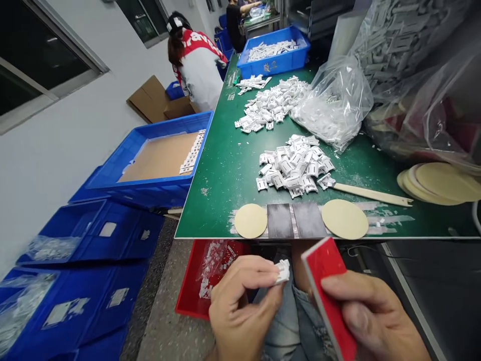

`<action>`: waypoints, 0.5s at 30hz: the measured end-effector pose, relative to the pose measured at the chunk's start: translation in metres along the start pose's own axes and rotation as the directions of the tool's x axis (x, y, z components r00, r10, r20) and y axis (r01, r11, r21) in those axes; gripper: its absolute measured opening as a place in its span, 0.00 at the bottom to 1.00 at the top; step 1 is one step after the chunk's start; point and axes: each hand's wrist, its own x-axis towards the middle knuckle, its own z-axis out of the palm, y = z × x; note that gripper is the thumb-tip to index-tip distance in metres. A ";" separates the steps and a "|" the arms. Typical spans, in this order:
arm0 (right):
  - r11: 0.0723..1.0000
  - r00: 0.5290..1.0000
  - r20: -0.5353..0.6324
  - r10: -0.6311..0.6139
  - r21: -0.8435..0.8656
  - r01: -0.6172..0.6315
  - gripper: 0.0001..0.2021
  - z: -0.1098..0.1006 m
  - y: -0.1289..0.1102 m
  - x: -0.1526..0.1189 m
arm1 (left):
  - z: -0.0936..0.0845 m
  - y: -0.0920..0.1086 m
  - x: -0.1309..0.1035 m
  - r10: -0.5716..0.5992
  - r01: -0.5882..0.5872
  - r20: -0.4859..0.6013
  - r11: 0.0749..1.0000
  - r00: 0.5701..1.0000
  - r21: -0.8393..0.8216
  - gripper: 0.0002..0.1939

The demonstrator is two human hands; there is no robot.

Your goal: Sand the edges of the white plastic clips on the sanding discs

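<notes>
My left hand (pixel 246 301) pinches a small white plastic part (pixel 282 271) between thumb and fingertips, above my lap and just off the table's front edge. To its right, my right hand (pixel 372 311) grips a flat red block (pixel 328 281) with a pale edge, tilted upright and apart from the white part. Beyond both hands lies a heap of similar white plastic parts (pixel 296 163) on the green table (pixel 221 165). Two round pale yellow discs (pixel 251 221) and two dark square pads (pixel 280 220) line the table's front edge.
A flat pale stick (pixel 372 194) lies beside the heap. Clear plastic bags (pixel 338 105) and stacked yellow discs (pixel 447 183) stand at right. Blue bins (pixel 124 185) line the left side; a red bin (pixel 191 286) sits below the table. A co-worker (pixel 199 65) bends at the far left.
</notes>
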 end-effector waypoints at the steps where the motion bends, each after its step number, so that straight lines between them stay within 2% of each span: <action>1: 1.000 0.999 -0.038 -0.007 -0.018 0.006 0.10 -0.002 0.000 0.001 | 0.002 0.002 0.000 0.035 -0.035 0.020 0.999 0.999 0.029 0.11; 4: 0.999 0.979 -0.204 0.014 -0.046 -0.024 0.15 -0.008 0.001 0.002 | 0.006 0.008 0.000 0.068 -0.075 0.084 0.994 0.994 0.076 0.14; 10: 0.999 0.956 -0.290 -0.038 -0.025 0.032 0.08 -0.007 -0.004 -0.010 | 0.010 0.014 -0.004 0.011 -0.019 0.103 0.997 0.995 0.078 0.16; 12: 0.997 0.964 -0.257 -0.067 -0.053 0.055 0.08 -0.008 -0.006 -0.012 | 0.011 0.015 -0.005 -0.001 -0.009 0.119 0.997 0.993 0.078 0.15; 14: 0.986 0.989 -0.125 -0.078 -0.159 0.057 0.11 -0.013 -0.005 -0.008 | 0.011 0.016 -0.006 0.000 -0.009 0.136 0.998 0.991 0.064 0.14; 15: 0.969 0.991 -0.104 -0.083 -0.240 0.056 0.14 -0.016 -0.004 -0.005 | 0.011 0.016 -0.006 0.005 -0.014 0.135 0.998 0.991 0.063 0.14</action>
